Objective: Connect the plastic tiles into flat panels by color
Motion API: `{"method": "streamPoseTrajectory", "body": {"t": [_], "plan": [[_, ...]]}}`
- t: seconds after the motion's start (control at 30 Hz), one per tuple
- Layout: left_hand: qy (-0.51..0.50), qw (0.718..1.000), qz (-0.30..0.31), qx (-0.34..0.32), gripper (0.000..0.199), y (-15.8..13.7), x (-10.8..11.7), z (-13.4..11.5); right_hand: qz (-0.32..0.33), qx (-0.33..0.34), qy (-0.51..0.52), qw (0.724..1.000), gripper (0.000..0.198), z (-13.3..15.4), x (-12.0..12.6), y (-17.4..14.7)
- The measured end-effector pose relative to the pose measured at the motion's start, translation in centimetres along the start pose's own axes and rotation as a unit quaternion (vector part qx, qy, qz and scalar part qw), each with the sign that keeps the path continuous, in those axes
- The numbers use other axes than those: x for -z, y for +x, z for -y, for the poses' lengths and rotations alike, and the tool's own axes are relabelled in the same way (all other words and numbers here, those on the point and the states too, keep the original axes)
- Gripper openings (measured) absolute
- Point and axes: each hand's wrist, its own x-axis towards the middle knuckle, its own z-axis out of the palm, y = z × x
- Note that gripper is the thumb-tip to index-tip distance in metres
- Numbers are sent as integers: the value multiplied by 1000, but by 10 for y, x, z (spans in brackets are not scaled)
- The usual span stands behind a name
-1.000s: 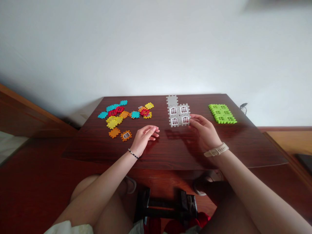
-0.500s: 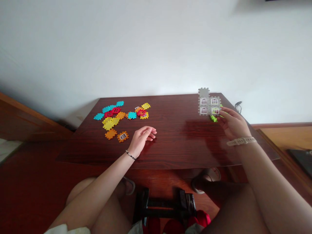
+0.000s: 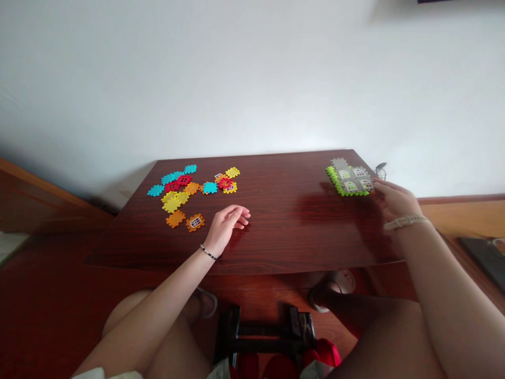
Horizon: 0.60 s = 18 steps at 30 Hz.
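Observation:
At the right end of the table, my right hand (image 3: 396, 199) has its thumb and fingers on the right edge of a panel of grey interlocking building tiles (image 3: 352, 175). Several of these tiles have white window frames, and one plain grey tile sticks out at the far left. Bright green tiles (image 3: 334, 181) show under and along the panel's left and near edges; whether the two are joined I cannot tell. My left hand (image 3: 226, 225) hovers or rests over the middle-left of the table, fingers loosely bent and apart, with nothing visible in it.
Loose tiles lie on the left side of the brown table (image 3: 276, 231): blue (image 3: 156, 190), red (image 3: 184, 180), yellow (image 3: 175, 201) and orange ones (image 3: 175, 218), one with a white window (image 3: 195, 222). A wall (image 3: 252, 79) stands behind. A dark cable (image 3: 380, 169) is past the right edge.
My right hand has moved right and tipped the grey panel from upright to nearly flat over the green tiles, which now show more. My left hand has hardly moved.

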Motion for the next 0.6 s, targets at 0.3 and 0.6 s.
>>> {"method": "streamPoseTrajectory", "body": {"t": [0.3,0.6], "plan": [[3,1000,1,0,41,-1,0,-1,-20,22,-79,996,10,-10,-1,11],[9,1000,5,-2,41,-1,0,-1,-38,110,-253,960,31,-6,0,5]]}}
